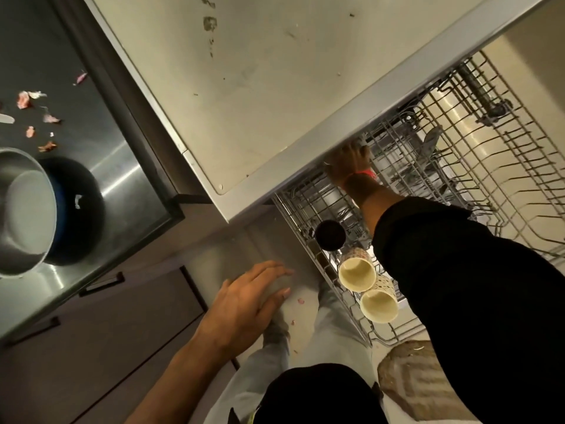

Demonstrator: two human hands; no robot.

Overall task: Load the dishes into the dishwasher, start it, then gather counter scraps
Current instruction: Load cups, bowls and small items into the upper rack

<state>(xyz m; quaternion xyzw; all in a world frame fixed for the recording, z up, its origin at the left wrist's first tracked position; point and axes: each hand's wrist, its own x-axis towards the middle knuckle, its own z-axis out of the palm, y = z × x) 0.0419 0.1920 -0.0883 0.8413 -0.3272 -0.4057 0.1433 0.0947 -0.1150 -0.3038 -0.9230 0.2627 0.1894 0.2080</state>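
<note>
The dishwasher's upper wire rack [477, 123] is pulled out below the pale countertop [260, 87]. My right hand [348, 163] reaches deep under the counter edge into the rack; its fingers are partly hidden, so what it touches is unclear. Two cream cups [356, 273] [379, 306] lie on their sides at the rack's near left edge, with a dark cup [330, 235] beside them. My left hand [253, 296] hovers flat with fingers apart, holding nothing, left of the rack. Pink scraps [24, 99] lie on the steel counter [122, 160] at the far left.
A steel bowl [21, 209] and a dark blue bowl [78, 209] sit on the steel counter. Dark drawers with handles [102, 284] are below it. A woven mat [409, 381] lies on the floor by my legs. A few pink bits lie on the floor.
</note>
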